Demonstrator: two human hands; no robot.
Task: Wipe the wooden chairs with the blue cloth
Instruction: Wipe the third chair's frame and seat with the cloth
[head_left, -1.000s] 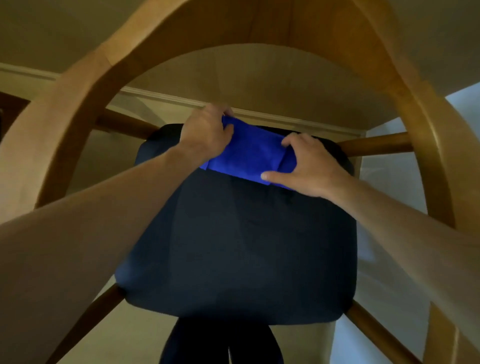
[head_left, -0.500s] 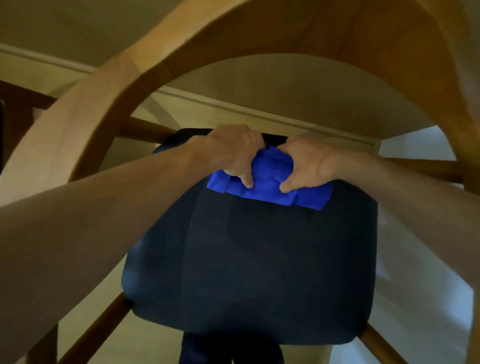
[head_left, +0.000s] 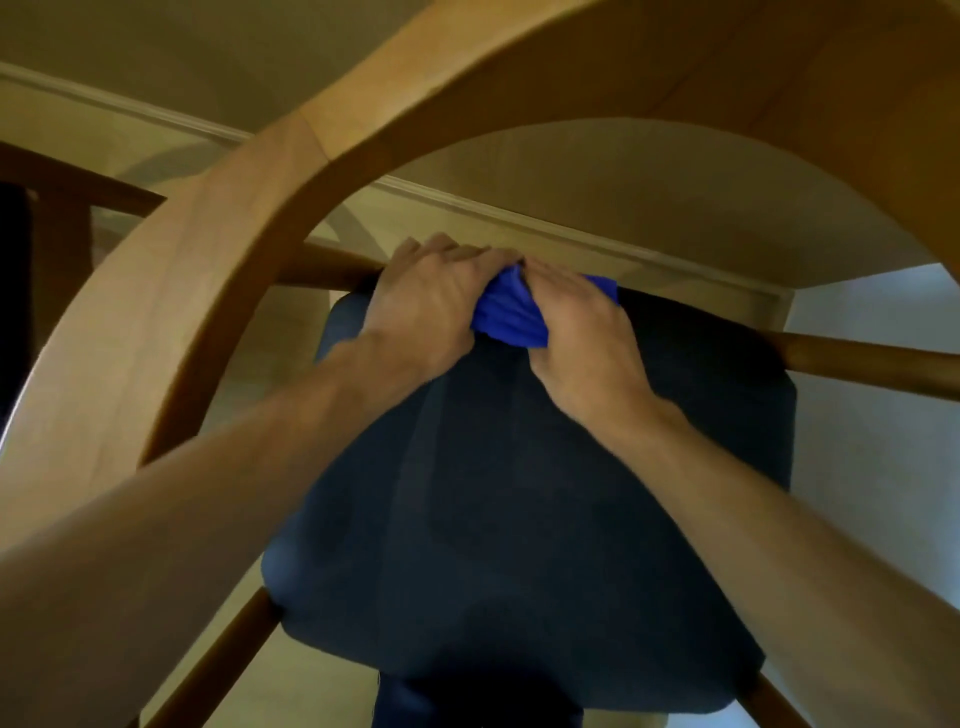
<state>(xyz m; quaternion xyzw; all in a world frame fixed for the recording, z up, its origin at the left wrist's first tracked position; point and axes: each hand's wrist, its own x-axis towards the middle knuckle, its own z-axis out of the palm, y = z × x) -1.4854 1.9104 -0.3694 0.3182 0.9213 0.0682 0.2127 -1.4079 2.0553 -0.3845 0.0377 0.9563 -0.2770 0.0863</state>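
Blue cloth (head_left: 511, 317), bunched and creased, gripped by both hands' fingers (head_left: 457, 254) at the dark padded seat (head_left: 519, 493) edge

The bunched cloth (head_left: 511, 317) is vivid royal blue, plain; the seat cushion (head_left: 519, 493) is dark navy, unpatterned; the curved chair backrest (head_left: 218, 291) is light honey-tan wood, its legs (head_left: 872, 364) a darker brown; the skirting board (head_left: 571, 228) is cream

Hands and cloth at the far edge of the seat

The cloth (head_left: 511, 317) lies on the seat (head_left: 519, 493) at its far edge, between the left hand (head_left: 426, 306) and right hand (head_left: 582, 332), both touching it. The chair's curved back (head_left: 208, 270) arches over them; the floor lies beyond.
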